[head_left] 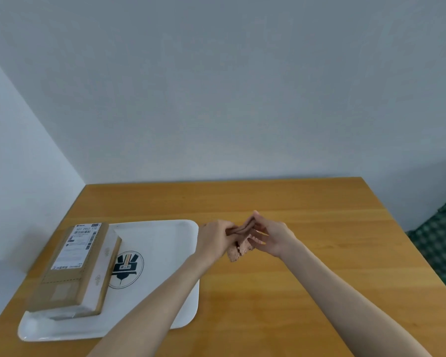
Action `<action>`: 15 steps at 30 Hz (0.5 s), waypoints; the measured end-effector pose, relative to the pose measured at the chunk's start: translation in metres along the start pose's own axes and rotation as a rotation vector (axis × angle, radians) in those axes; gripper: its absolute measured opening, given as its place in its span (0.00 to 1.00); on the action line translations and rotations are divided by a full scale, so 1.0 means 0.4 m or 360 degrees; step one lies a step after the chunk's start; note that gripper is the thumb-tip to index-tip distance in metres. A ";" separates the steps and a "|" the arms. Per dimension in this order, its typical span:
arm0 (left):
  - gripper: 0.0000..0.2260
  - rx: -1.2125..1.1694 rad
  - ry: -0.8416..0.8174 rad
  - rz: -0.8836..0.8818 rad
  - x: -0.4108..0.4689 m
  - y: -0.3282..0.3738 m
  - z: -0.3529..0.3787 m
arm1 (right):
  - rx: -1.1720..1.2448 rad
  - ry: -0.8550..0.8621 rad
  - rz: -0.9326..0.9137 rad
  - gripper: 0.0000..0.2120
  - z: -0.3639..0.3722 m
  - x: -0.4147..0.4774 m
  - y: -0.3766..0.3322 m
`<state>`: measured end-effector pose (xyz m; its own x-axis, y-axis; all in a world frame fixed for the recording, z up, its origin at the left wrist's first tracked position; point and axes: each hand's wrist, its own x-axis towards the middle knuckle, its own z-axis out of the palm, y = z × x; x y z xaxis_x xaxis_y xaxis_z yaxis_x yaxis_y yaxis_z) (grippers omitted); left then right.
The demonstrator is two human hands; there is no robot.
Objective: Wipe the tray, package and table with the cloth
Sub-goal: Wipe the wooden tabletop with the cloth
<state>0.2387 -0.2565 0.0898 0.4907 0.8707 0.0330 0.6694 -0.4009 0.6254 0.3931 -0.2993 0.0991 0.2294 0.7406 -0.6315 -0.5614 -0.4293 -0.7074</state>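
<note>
One wide-angle head-worn view, facing forward and down over the desk (268,292), close above the left hand (214,240) and right hand (273,238), wall (242,86) filling the upper half

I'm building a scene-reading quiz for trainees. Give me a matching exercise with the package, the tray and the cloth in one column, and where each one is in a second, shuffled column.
Things:
1. brown cardboard package with a white shipping label
2. white rectangular plastic tray with a dark round logo
3. pinkish-brown cloth

Places:
A. lies flat on the light wooden table, towards its left
B. held between the left hand and the right hand, above the table
C. rests on the left side of the tray

Pairs: 1-C, 2-A, 3-B.
</note>
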 end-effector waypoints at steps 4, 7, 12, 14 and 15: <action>0.16 -0.0473 -0.0124 -0.0107 0.028 0.023 -0.003 | -0.0288 -0.0238 -0.0112 0.16 -0.004 -0.009 -0.011; 0.06 -0.0702 -0.0322 -0.0119 0.039 0.018 -0.021 | -0.0218 -0.0321 -0.0241 0.16 -0.013 -0.006 -0.019; 0.10 -0.0722 -0.0474 -0.0146 0.043 0.009 -0.054 | -0.0306 -0.0301 -0.0297 0.16 -0.046 0.011 -0.033; 0.08 -0.0730 -0.0445 -0.0172 0.043 0.005 -0.059 | -0.0467 -0.0219 -0.0338 0.16 -0.055 0.017 -0.032; 0.07 -0.0720 -0.0426 -0.0189 0.042 0.003 -0.063 | -0.0545 -0.0160 -0.0361 0.15 -0.060 0.019 -0.031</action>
<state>0.2336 -0.2352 0.1106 0.5908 0.7759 -0.2213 0.4508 -0.0900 0.8881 0.4207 -0.3007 0.0955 0.2284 0.8756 -0.4256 -0.2053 -0.3840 -0.9002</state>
